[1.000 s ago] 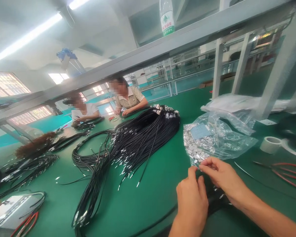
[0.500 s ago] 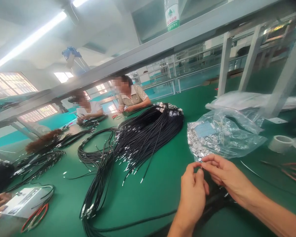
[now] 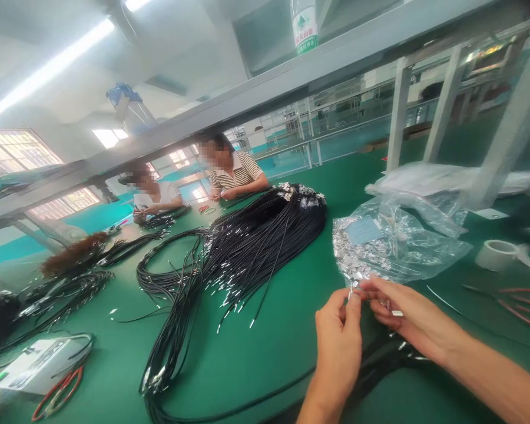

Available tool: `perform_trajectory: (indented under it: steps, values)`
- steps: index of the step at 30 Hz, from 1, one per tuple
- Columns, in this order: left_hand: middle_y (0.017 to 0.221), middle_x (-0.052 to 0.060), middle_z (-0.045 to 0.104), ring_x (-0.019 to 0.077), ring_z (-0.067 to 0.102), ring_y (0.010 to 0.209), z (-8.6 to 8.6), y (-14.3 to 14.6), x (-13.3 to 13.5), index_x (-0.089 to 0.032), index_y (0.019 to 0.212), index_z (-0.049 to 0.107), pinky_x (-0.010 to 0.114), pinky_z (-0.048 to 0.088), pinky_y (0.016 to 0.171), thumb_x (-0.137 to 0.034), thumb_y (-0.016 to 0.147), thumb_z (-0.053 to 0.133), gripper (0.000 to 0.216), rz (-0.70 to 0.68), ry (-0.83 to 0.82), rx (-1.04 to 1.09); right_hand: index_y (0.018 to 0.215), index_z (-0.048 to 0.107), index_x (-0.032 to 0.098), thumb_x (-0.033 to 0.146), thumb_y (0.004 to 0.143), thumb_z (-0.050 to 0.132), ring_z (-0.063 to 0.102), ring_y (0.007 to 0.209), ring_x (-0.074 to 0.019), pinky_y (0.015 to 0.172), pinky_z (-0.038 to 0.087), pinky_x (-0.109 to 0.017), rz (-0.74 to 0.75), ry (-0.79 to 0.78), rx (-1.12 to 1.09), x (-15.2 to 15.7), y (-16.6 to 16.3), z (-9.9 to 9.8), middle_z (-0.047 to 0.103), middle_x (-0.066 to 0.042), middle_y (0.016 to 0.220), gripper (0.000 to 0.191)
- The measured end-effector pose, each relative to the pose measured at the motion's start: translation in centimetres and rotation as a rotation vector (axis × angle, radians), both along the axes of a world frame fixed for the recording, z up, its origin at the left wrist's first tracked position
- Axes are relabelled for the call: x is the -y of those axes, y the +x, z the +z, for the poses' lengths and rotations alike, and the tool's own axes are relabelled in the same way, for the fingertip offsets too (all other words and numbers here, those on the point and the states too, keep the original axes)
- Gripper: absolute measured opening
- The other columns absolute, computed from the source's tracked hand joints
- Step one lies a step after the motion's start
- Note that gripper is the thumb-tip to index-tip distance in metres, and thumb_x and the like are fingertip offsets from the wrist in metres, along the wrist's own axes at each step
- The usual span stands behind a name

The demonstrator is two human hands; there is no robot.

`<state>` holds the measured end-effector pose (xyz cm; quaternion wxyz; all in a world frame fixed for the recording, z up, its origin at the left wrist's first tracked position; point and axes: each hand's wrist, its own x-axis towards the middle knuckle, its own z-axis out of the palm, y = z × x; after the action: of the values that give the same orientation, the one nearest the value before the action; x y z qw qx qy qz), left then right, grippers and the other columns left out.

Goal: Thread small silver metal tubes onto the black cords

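My left hand (image 3: 339, 338) is closed in a pinch on a small silver metal piece (image 3: 351, 292) between thumb and forefinger. Meeting it from the right, my right hand (image 3: 408, 315) pinches at a small silver clip (image 3: 356, 284). Another silver clip (image 3: 396, 313) shows under its curled fingers. Just behind both hands lies a clear plastic bag (image 3: 428, 253) with many small silver clips (image 3: 353, 253) and a blue label (image 3: 364, 231). Black cables (image 3: 380, 377) with silver ends run beneath my wrists. Whether a cable end is between my fingers is too small to tell.
A large bundle of black cables (image 3: 269, 235) spreads over the green table (image 3: 265, 365). A white box (image 3: 30, 362) with red wires sits at left, a tape roll (image 3: 497, 255) at right. A metal shelf beam (image 3: 265, 91) crosses above. Two people sit across the table.
My fingertips now show silver pieces that were barely visible before, and my right hand has turned, revealing another clip. A co-worker's hand has mostly withdrawn from the white box.
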<state>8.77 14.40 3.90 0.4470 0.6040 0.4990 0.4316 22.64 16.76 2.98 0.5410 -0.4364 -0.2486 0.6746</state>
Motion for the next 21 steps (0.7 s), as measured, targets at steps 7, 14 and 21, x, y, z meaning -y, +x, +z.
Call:
perform_trajectory:
  steps: [7,14,21]
  values:
    - [0.062,-0.005,0.041,0.0091,0.033,0.057,-0.3,0.5,0.4,-0.018,0.073,0.05,0.023,0.025,0.054,-0.029,0.096,0.042,0.027,-0.037,0.091,-0.155,0.08,0.07,0.005,0.021,0.097,0.052,0.066,0.095,-0.0276,0.079,0.06,-0.032,-0.051,-0.152,-0.199,-0.7,0.7,1.0,0.068,-0.022,0.096,0.029]
    - [0.066,-0.005,0.056,0.0109,0.043,0.055,-0.8,0.4,0.5,-0.023,0.104,0.063,0.023,0.028,0.053,-0.025,0.091,0.049,0.02,-0.053,0.097,-0.275,0.098,0.07,0.006,0.031,0.097,0.051,0.063,0.104,-0.0317,0.08,0.06,-0.036,0.107,-0.162,-0.25,0.0,0.0,1.0,0.065,-0.022,0.115,0.031]
    - [0.08,0.005,0.071,0.0183,0.059,0.066,-1.3,0.4,0.1,-0.02,0.099,0.067,0.027,0.038,0.061,-0.024,0.088,0.049,0.022,0.006,0.062,-0.394,0.097,0.073,0.007,0.031,0.092,0.06,0.062,0.104,-0.0298,0.082,0.058,-0.032,0.193,-0.148,-0.209,0.5,-0.6,0.5,0.068,-0.018,0.104,0.027]
